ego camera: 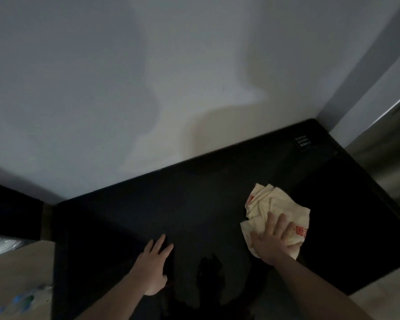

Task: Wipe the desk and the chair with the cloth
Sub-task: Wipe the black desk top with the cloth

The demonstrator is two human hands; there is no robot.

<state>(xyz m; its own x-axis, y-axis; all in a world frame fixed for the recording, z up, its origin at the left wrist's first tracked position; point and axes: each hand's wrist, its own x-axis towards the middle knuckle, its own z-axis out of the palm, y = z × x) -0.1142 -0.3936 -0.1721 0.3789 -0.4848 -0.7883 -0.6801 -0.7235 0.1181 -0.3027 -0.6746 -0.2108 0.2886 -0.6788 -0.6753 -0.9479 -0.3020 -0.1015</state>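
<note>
Here the black desk (194, 204) fills the lower middle of the frame, running from lower left up to a far corner at the right, where it meets the pale wall (148, 77). The cloth (270, 209), cream with red print, lies crumpled on the desk at the right of centre. The right hand (273, 241) rests flat on the near part of the cloth, fingers spread and open, pressing it against the surface rather than closing round it; the forearm runs down to the lower right edge. The left hand (153, 264) lies palm down on the bare desk at the lower centre, fingers stretched out and open, holding nothing, well apart from the cloth. A small label (303, 141) with pale print sits near the desk's far right corner; its text is too small to read. Shadows fall on the wall above the desk. At the lower left, beside the desk, a light-brown surface (19, 273) shows with blurred blue and green bits (21, 299) on it. No chair can be made out in the dim view.
</note>
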